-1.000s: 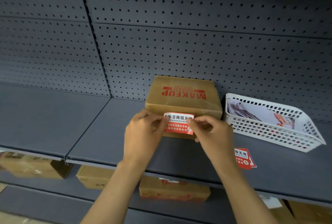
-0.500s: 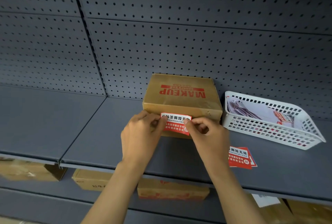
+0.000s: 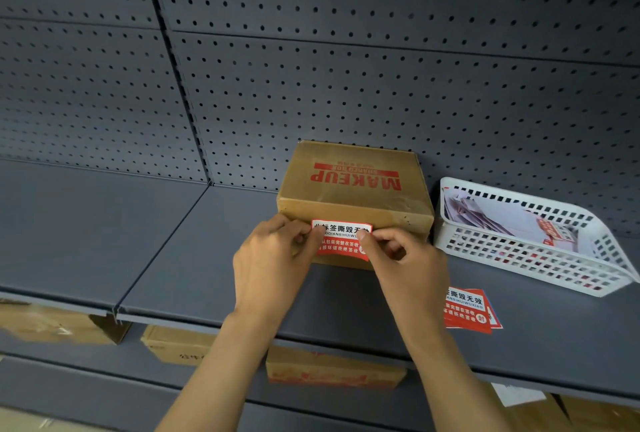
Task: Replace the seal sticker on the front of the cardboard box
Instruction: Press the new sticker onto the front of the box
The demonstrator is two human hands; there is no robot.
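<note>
Seemingly near the end: the red-and-white rectangular seal sticker (image 3: pixel 342 240) lies on the front of the brown cardboard box (image 3: pixel 353 189) marked "MAKEUP", at the grey shelf's (image 3: pixel 207 258) back edge. The left hand (image 3: pixel 273 258) and right hand (image 3: pixel 405 262) pinch its ends; smoothing remains.

A dark grey metal shelf (image 3: pixel 86 223) runs across the view, backed by a perforated panel of the same grey; a seam divides it into a left section, which is bare, and a right section; on the right section a cardboard box (image 3: pixel 353 189) printed MAKEUP stands against the back panel; just to its right lies a white plastic basket (image 3: pixel 533 258) with papers inside; near the front edge, apart from both, lie loose red stickers (image 3: pixel 467 310).
</note>
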